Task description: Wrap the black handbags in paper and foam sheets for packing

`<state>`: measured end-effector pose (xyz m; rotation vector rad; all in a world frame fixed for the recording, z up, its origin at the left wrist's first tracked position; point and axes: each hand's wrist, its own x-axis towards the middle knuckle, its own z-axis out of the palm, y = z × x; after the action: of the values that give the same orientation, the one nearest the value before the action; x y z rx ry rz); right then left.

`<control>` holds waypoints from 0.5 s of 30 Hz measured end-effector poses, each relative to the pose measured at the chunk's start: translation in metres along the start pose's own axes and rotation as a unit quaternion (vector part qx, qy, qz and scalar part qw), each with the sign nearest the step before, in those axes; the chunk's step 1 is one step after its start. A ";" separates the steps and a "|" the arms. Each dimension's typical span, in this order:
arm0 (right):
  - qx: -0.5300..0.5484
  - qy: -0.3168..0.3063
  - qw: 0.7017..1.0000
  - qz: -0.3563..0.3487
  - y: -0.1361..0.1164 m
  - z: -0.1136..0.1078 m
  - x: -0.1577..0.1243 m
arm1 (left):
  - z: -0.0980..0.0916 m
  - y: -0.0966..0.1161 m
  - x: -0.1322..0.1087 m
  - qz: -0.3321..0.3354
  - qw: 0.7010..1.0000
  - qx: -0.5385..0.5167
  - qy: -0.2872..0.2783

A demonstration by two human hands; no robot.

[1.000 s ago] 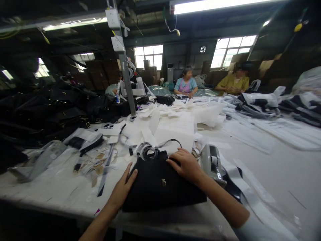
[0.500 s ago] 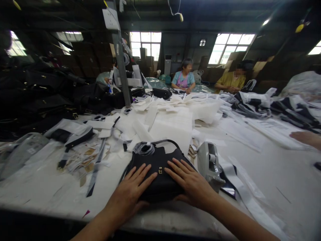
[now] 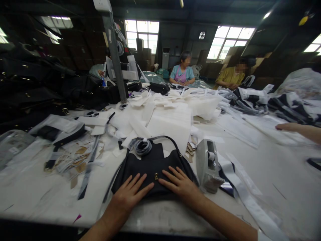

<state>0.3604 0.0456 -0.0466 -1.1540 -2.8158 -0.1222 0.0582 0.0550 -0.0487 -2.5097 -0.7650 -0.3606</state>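
A black handbag (image 3: 152, 162) lies flat on the white table (image 3: 250, 160) right in front of me, its gold clasp (image 3: 155, 176) near the lower middle. My left hand (image 3: 130, 195) rests flat on the bag's lower left, fingers spread. My right hand (image 3: 179, 184) lies flat on its lower right, fingers stretched toward the clasp. A wrapped coil of strap (image 3: 142, 146) sits at the bag's top, and the handle (image 3: 165, 139) arches behind it.
A grey tape dispenser (image 3: 207, 165) stands just right of the bag. White foam sheets (image 3: 173, 117) cover the middle of the table; black bags (image 3: 37, 90) pile up at the left. A steel post (image 3: 114, 53) rises behind. Two people sit at the far side; another person's hand (image 3: 288, 127) reaches in from the right.
The bag has been turned and laid flat with the clasp facing me. Both hands moved from its sides onto its lower front, fingers spread. Another person's hand came in at the right.
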 end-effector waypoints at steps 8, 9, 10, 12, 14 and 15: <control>0.084 -0.003 0.996 -0.015 -0.022 -0.001 -0.030 | -0.022 0.027 -0.021 -0.008 1.000 -0.006 -0.024; 0.099 -0.011 0.995 -0.011 -0.021 0.001 -0.027 | -0.022 0.030 -0.019 -0.013 0.999 -0.008 -0.043; 0.118 -0.024 0.993 -0.010 -0.019 0.002 -0.025 | -0.022 0.034 -0.017 -0.010 0.999 -0.012 -0.048; 0.155 -0.055 0.986 -0.009 -0.015 0.002 -0.020 | -0.019 0.040 -0.010 0.004 0.999 -0.022 -0.048; 0.190 -0.082 0.978 -0.002 -0.011 -0.003 -0.018 | -0.015 0.045 -0.005 0.013 0.998 -0.040 -0.045; 0.208 -0.093 0.974 0.003 -0.011 -0.008 -0.018 | -0.012 0.047 -0.003 0.016 0.998 -0.050 -0.035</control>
<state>0.3660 0.0248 -0.0410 -1.1181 -2.7918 0.5791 0.0823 0.0135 -0.0574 -2.6373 -0.7514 -0.3074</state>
